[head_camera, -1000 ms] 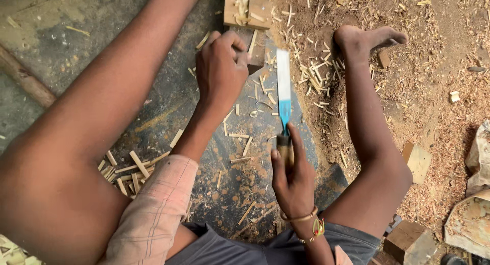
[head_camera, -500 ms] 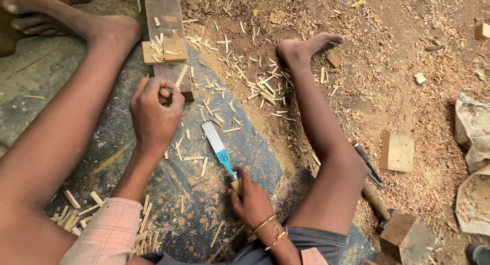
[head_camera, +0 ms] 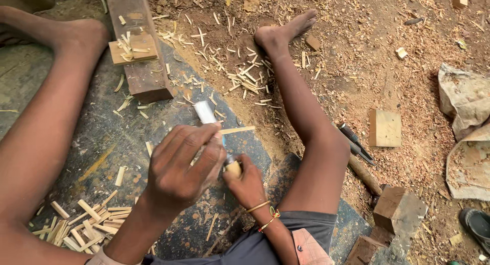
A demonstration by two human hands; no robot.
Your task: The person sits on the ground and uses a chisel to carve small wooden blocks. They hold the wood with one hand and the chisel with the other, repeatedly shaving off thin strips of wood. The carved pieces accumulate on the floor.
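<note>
I sit on the ground with my legs spread. My right hand (head_camera: 244, 181) grips the wooden handle of a flat chisel (head_camera: 206, 112), whose pale blade points away from me. My left hand (head_camera: 185, 163) is over the blade, pinching a thin pale wood strip (head_camera: 238, 130) that sticks out to the right beside the chisel. A dark wooden plank (head_camera: 139, 56) lies ahead with a small square wood block (head_camera: 133, 47) on it.
Cut wood sticks (head_camera: 84, 224) are piled by my left thigh, with chips (head_camera: 245, 76) scattered ahead. A square wood block (head_camera: 385, 128), dark tools (head_camera: 356, 142) and wood blocks (head_camera: 399, 209) lie to my right, on sawdust. Crumpled sacking (head_camera: 467, 127) lies at the far right.
My left hand came back from the plank with a thin wood strip and now meets the chisel blade. The right hand stayed on the chisel handle. The view has shifted.
</note>
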